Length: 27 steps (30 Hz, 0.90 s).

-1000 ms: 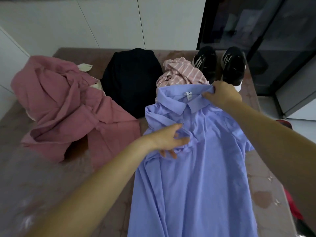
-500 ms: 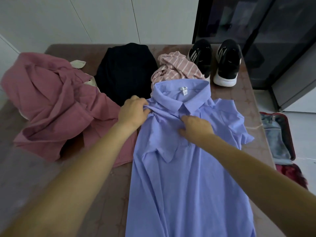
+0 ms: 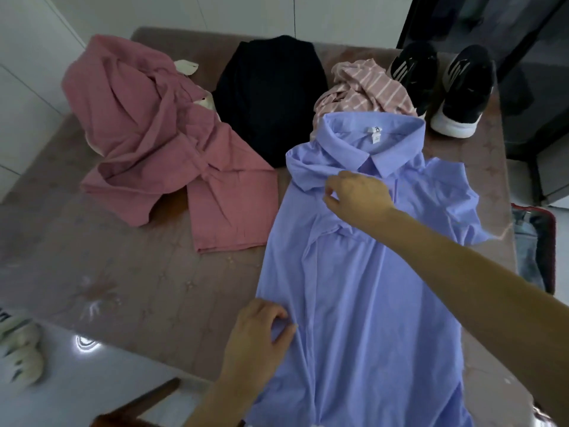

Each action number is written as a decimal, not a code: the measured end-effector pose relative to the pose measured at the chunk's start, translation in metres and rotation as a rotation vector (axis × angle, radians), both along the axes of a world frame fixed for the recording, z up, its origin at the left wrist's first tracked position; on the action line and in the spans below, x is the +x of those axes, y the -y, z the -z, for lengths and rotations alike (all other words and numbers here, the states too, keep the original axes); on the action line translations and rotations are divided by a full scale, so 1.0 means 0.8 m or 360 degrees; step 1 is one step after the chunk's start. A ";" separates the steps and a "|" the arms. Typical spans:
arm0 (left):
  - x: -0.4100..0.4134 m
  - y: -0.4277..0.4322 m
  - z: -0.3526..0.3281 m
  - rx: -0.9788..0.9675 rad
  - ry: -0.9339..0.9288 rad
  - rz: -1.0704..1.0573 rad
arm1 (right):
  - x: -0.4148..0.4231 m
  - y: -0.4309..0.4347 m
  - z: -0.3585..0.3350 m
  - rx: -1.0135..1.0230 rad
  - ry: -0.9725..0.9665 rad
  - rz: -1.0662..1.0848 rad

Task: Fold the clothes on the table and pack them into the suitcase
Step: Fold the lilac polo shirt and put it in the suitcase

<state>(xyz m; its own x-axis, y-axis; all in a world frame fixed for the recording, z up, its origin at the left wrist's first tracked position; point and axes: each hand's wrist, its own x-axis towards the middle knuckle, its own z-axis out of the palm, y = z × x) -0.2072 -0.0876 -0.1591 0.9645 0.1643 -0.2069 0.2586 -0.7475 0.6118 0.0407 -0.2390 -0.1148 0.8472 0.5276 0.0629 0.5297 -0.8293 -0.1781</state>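
While the blue shirt [image 3: 354, 288] lies lengthwise away from me, my left hand [image 3: 261, 331] pinches its near left edge and my right hand [image 3: 357, 195], farther up, pinches cloth just below the collar [image 3: 369, 140].

The left hand [image 3: 258, 337] is pinching the shirt [image 3: 369, 303] at its edge between curled fingers and thumb, forearm entering from below. The right arm is lying stretched diagonally forward, the right hand [image 3: 358, 195] palm-down, fingers pinching the shirt.
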 end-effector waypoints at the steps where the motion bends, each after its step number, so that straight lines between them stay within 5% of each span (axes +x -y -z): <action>1: -0.003 0.001 -0.001 0.0072 0.0027 -0.0015 | -0.002 -0.006 0.004 -0.0049 -0.0146 -0.0010; 9: -0.063 -0.006 -0.006 0.0264 -0.0519 -0.0287 | 0.037 -0.018 0.015 0.0248 -0.0438 0.0290; 19: -0.095 -0.040 -0.025 0.0227 -0.0298 -0.0653 | 0.088 -0.036 -0.008 0.0300 -0.0477 0.0392; 27: -0.104 0.021 0.001 0.0319 0.0059 0.0177 | 0.048 -0.017 0.005 0.0108 -0.0166 0.0272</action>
